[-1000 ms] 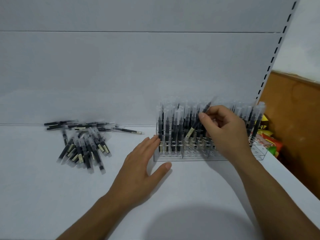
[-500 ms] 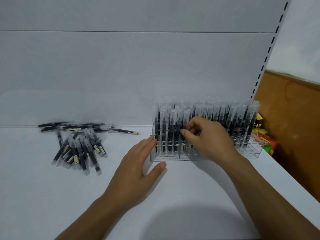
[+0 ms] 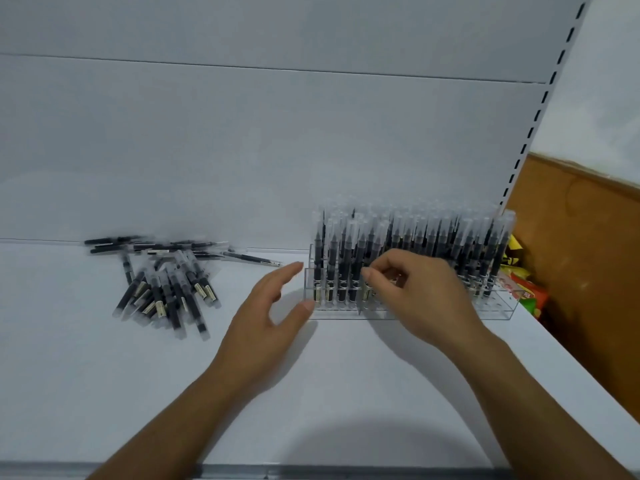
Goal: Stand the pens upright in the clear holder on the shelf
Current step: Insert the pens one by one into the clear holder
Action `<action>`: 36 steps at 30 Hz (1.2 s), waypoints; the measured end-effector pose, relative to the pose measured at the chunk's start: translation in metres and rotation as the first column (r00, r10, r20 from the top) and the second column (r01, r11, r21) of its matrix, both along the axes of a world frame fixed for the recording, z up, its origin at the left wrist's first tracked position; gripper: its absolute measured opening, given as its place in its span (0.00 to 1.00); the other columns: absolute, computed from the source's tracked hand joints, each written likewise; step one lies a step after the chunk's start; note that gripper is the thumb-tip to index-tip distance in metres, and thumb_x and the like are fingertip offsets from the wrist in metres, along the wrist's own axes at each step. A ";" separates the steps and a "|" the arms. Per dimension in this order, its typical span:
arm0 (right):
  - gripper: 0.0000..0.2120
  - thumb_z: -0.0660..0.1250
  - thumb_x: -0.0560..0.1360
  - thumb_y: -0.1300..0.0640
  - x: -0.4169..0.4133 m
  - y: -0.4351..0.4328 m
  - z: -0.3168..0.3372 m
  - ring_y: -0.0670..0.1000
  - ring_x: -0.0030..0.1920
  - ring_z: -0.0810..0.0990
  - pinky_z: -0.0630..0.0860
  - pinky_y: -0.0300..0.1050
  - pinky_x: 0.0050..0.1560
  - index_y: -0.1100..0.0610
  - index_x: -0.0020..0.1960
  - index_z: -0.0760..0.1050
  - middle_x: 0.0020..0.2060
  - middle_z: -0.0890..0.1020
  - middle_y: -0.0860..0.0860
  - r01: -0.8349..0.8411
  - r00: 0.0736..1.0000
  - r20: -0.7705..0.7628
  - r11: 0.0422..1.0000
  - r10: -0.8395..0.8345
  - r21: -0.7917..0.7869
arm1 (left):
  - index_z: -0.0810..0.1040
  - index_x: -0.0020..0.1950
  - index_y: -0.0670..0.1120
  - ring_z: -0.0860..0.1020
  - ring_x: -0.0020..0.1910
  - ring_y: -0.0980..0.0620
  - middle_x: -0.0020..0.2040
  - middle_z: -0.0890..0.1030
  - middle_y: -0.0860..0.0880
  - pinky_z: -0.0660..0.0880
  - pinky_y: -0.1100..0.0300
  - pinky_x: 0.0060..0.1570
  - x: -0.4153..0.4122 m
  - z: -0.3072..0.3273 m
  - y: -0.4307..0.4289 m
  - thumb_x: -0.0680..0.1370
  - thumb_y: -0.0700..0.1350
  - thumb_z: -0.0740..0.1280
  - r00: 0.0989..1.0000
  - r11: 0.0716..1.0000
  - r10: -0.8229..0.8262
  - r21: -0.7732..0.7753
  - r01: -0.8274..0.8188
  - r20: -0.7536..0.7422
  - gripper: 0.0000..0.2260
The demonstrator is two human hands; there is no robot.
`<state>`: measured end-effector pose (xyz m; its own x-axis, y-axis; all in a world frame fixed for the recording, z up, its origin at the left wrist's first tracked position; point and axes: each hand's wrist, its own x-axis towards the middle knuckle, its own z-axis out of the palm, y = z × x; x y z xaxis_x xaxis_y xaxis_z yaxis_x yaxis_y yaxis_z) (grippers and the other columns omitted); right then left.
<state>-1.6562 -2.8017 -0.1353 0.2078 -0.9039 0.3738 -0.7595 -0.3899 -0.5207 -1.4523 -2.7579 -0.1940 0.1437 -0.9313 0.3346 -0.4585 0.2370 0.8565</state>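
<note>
On the far left of the white shelf (image 3: 346,382) you have a loose heap of black pens with clear caps (image 3: 166,292), lying flat and crossing one another, some fanned toward you and others stretched along the back panel. Your left hand (image 3: 266,323) lies next to the right, well apart from that heap, palm down with the fingers straight and spread; its thumb tip sits at the left front corner of the clear plastic pen holder (image 3: 498,311), and whether it touches the wall I cannot tell. The holder stands on the shelf against the back panel, packed with upright black pens (image 3: 433,237) in rows, with only its front right holes bare. Your right hand (image 3: 422,299) reaches in over the holder's front, fingers curled, thumb and forefinger pinching the barrel of one upright pen (image 3: 370,244) in the front row, just right of the four pens at the left end. Beyond the holder's right end lie bright yellow, red and green packets (image 3: 530,292) before a brown board (image 3: 588,254), and a white slotted upright (image 3: 533,126) rises behind.
</note>
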 end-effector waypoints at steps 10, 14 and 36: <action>0.15 0.59 0.80 0.45 0.118 0.020 -0.022 0.47 0.57 0.76 0.73 0.47 0.60 0.43 0.65 0.72 0.59 0.78 0.43 -0.434 0.865 -0.214 0.890 0.455 0.138 | 0.79 0.59 0.55 0.78 0.48 0.68 0.52 0.81 0.60 0.73 0.74 0.44 0.076 0.033 0.009 0.79 0.45 0.66 0.933 0.959 0.275 -0.004 -0.284 -0.232 0.10; 0.20 0.58 0.80 0.42 0.159 0.012 -0.030 0.52 0.66 0.67 0.68 0.49 0.63 0.46 0.69 0.69 0.65 0.74 0.47 -0.528 0.804 -0.202 0.828 0.558 0.186 | 0.76 0.63 0.53 0.77 0.57 0.58 0.60 0.79 0.55 0.72 0.58 0.58 0.131 0.028 0.016 0.79 0.48 0.66 0.888 0.883 0.459 0.105 -0.457 0.001 0.13; 0.12 0.59 0.81 0.49 0.186 -0.015 -0.057 0.51 0.57 0.72 0.71 0.47 0.57 0.45 0.60 0.77 0.52 0.81 0.44 -0.417 0.900 -0.101 0.905 0.424 0.078 | 0.76 0.51 0.48 0.78 0.42 0.51 0.47 0.80 0.49 0.76 0.54 0.50 0.186 0.036 -0.022 0.75 0.56 0.69 0.840 0.747 0.368 0.411 -0.523 0.400 0.13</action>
